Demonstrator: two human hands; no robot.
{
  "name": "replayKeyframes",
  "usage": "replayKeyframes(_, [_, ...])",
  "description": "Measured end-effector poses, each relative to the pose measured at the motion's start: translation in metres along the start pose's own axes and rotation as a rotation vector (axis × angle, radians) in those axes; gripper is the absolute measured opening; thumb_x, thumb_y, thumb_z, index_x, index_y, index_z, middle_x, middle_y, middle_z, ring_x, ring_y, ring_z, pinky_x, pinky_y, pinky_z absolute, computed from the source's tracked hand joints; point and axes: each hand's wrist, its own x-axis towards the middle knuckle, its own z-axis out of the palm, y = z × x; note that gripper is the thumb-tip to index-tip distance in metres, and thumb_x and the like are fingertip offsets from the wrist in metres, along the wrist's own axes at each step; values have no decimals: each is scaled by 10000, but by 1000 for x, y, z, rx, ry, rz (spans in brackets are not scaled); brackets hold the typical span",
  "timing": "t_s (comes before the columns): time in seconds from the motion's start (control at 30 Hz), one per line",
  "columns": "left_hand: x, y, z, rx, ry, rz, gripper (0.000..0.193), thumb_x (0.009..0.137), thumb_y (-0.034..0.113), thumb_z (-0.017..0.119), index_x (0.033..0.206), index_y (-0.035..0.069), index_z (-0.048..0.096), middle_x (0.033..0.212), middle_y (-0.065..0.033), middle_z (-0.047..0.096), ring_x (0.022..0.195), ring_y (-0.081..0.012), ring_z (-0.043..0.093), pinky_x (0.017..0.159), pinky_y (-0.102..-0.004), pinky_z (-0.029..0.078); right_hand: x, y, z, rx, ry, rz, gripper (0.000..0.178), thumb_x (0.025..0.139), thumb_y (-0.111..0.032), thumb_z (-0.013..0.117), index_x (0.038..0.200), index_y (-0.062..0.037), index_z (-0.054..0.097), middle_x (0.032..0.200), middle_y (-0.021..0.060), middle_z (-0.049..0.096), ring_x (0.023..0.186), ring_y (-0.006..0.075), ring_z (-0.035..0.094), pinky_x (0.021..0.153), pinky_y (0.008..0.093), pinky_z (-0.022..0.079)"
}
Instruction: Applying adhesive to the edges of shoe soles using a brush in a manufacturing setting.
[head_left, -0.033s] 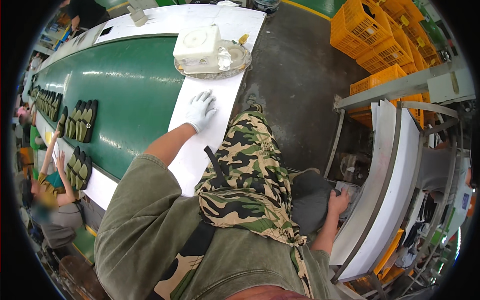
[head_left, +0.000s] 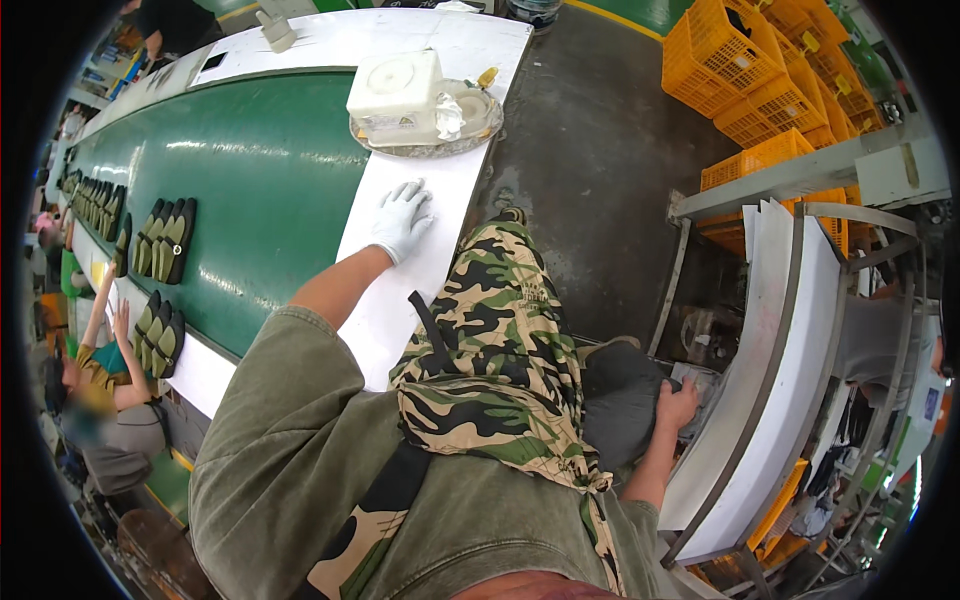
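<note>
My left hand [head_left: 402, 222], in a white glove, lies flat on the white edge [head_left: 365, 290] of the work table, fingers stretched out, holding nothing. Just beyond its fingertips a white plastic box [head_left: 393, 85] sits on an oval tray [head_left: 490, 125] covered in clear plastic, next to some crumpled white material. My right hand [head_left: 677, 402] is bare and low on the right, beside a dark grey rounded shape [head_left: 625, 400] that looks like my knee. Its fingers are curled, with a small dark bit showing at their tips; what they hold cannot be made out.
Black and green sandals [head_left: 165, 240] stand in rows on the green conveyor belt [head_left: 270, 210]. At the left a person [head_left: 110, 390] reaches toward them. Orange crates [head_left: 725, 60] are stacked at the far right, behind a metal rack with white curved panels [head_left: 765, 400].
</note>
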Motion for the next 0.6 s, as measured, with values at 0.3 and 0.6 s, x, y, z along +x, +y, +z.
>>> replayKeyframes(0.3, [46,-16,74,-557,228,-293,445,888,204,659,1285,13,600,1340,-181,585,1279,-339,518,1065,-417,411,4,-6,-5,73,23,18,477,774,-328,765,1175,-83,680,1209,148,652,1137,367,587,946,507,469])
replayKeyframes(0.6, [124,40,8,-759,199,-424,517,885,170,655,1331,-69,550,1295,-209,636,1221,-267,597,1031,-328,432,-2,-6,-6,84,28,11,458,769,-312,771,1160,-87,689,1216,137,657,1149,353,587,957,493,469])
